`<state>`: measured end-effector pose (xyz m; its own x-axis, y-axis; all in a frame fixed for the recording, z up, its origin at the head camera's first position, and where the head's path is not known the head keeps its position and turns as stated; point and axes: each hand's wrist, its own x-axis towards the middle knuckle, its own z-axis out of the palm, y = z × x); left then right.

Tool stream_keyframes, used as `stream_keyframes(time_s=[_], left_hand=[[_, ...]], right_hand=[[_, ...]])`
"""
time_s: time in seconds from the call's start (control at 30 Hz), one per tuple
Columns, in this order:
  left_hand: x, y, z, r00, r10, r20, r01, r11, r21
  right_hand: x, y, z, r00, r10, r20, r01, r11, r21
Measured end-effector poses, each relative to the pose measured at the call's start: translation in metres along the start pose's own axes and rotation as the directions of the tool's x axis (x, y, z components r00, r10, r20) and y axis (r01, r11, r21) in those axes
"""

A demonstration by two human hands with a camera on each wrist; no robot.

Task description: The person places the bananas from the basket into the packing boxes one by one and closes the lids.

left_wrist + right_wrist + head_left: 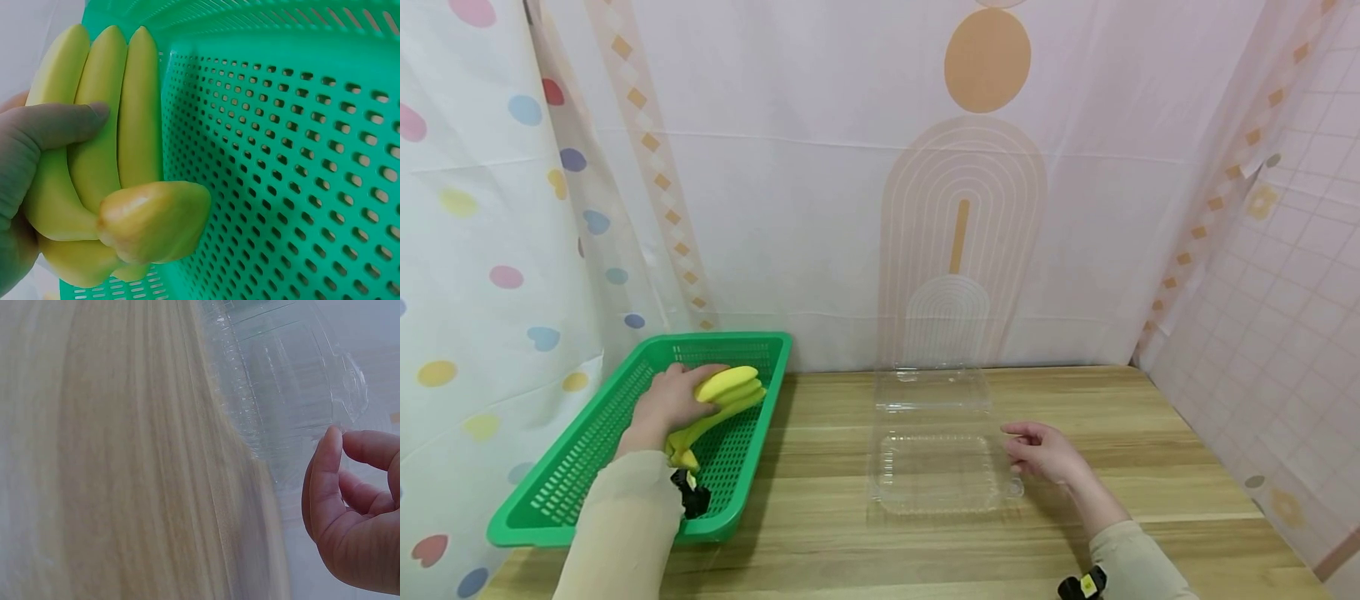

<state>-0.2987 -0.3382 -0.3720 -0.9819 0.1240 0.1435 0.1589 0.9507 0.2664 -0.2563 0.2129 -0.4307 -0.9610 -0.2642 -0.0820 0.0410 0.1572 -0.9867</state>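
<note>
Well, basket (760, 435) surrounds left fingers (72, 124) gripping bananas (94, 159); unclear whether right fingers (326, 475) pinch container (936, 471).

No words, labels, brands or numbers can be read. In the head view, a black device (700, 502) between seven and eight o'clock and another black device (1067, 589) at five o'clock each bear a small yellow patch (1087, 583), too small to make out.

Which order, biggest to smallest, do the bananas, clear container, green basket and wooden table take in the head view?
1. Wooden table
2. Green basket
3. Clear container
4. Bananas, partly covered by the left hand
</note>
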Motion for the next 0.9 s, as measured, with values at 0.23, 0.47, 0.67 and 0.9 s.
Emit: stream_keyframes(time_s=[0.23, 0.47, 0.67, 0.9], left_hand=[[0.001, 0.001, -0.003, 0.999, 0.015, -0.039, -0.015, 1.0, -0.008], [0.0, 0.0, -0.007, 0.997, 0.024, -0.078, -0.027, 0.999, -0.032], [-0.001, 0.001, -0.014, 0.992, 0.053, -0.115, -0.057, 0.998, -0.032], [-0.001, 0.005, -0.023, 0.984, 0.074, -0.159, -0.08, 0.996, -0.029]], right_hand=[[0.0, -0.001, 0.0, 1.0, 0.003, 0.006, -0.003, 1.0, 0.002], [0.0, -0.001, -0.001, 1.0, 0.001, 0.011, -0.001, 1.0, 0.005], [0.0, 0.0, -0.001, 1.0, 0.002, 0.021, -0.003, 1.0, 0.016], [0.001, 0.0, -0.001, 0.999, -0.02, 0.04, 0.019, 1.0, 0.018]])
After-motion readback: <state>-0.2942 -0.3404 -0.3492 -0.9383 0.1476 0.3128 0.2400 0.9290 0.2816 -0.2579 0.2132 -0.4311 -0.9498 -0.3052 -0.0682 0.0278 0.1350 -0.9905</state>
